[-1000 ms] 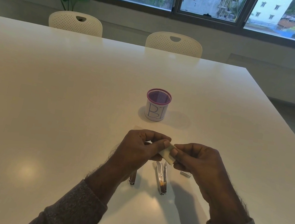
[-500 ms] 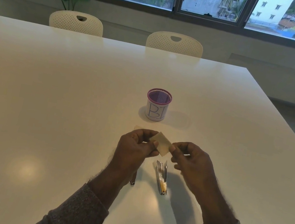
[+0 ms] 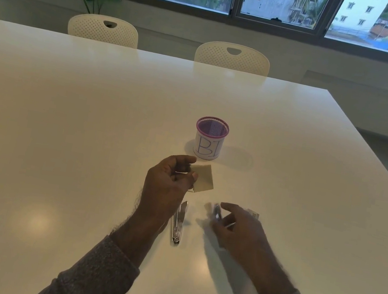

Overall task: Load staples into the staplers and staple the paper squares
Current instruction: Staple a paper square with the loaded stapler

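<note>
My left hand [image 3: 167, 188] pinches a small beige paper square [image 3: 205, 178] by its left edge, just above the table and in front of the cup. A silver stapler [image 3: 179, 222] lies on the table right of my left wrist, pointing away from me. My right hand [image 3: 240, 230] is blurred by motion and low over the table. Its fingers curl round a second silver stapler [image 3: 216, 214], of which only the front end shows. A small staple strip [image 3: 253, 213] lies just beyond my right hand.
A pink mesh cup [image 3: 211, 138] labelled "B1" stands on the white table [image 3: 85, 140] beyond my hands. Two white chairs [image 3: 232, 56] stand at the far edge, under the windows. The table's right edge runs diagonally at the right.
My right hand let go of the paper square, dropped to the table and took hold of the right-hand stapler. My left hand keeps the square alone and has drifted slightly left.
</note>
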